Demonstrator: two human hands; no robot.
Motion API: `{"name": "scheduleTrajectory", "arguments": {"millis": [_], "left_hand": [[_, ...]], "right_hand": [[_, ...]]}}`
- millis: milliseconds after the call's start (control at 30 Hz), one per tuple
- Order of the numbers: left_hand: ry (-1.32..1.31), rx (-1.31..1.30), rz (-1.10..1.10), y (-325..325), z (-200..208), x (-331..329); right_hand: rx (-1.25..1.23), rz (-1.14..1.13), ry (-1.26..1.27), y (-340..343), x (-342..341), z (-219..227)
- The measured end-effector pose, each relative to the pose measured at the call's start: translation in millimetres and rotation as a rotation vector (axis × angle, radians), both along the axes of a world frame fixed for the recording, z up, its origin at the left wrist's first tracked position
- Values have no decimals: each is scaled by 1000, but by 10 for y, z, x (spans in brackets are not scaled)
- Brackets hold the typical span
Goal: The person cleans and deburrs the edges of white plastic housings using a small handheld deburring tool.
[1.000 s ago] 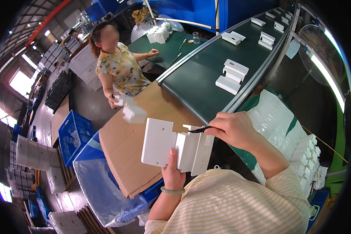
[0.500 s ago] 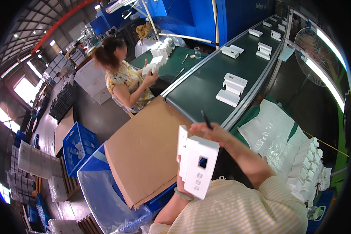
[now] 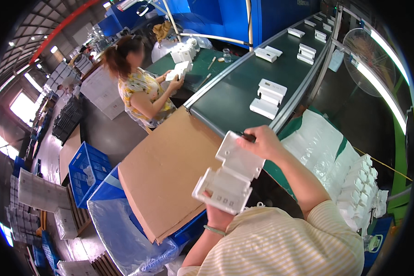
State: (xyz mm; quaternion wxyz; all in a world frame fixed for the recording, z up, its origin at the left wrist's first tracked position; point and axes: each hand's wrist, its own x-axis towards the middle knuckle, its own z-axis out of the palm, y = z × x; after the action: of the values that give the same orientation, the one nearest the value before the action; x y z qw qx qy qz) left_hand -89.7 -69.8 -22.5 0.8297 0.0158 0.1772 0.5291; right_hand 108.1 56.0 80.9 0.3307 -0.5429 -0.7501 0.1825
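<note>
A white plastic casing (image 3: pixel 240 158), two box-like halves joined by a narrow step, is held up in front of my body with its hollow, ribbed inside showing. My left hand (image 3: pixel 219 217) grips its lower half from below; most of the fingers are behind the part. My right hand (image 3: pixel 265 141) is closed around a dark pen-like tool (image 3: pixel 249 137), whose tip I cannot make out. The fingers of that hand touch the casing's upper edge. Beyond them, another white casing (image 3: pixel 269 94) lies on the green conveyor belt (image 3: pixel 225 108).
A brown cardboard sheet (image 3: pixel 170 161) covers a blue bin lined with clear plastic at left. Finished-looking white casings (image 3: pixel 356 193) are stacked at right beside plastic wrap (image 3: pixel 315 147). Across the belt corner, a co-worker (image 3: pixel 142 92) handles a similar part. A fan (image 3: pixel 365 62) stands far right.
The casing has turned from its outer face to its hollow inside and tilted. My right hand has come in from beside it onto its upper edge, with the dark tool.
</note>
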Motion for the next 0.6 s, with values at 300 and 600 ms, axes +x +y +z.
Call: {"name": "scheduleTrajectory", "arguments": {"millis": [300, 600], "left_hand": [[227, 184, 65, 201, 0, 0], [71, 184, -26, 324, -29, 8]], "right_hand": [[-102, -167, -77, -229, 115, 280], [-383, -62, 592, -319, 259, 148]]}}
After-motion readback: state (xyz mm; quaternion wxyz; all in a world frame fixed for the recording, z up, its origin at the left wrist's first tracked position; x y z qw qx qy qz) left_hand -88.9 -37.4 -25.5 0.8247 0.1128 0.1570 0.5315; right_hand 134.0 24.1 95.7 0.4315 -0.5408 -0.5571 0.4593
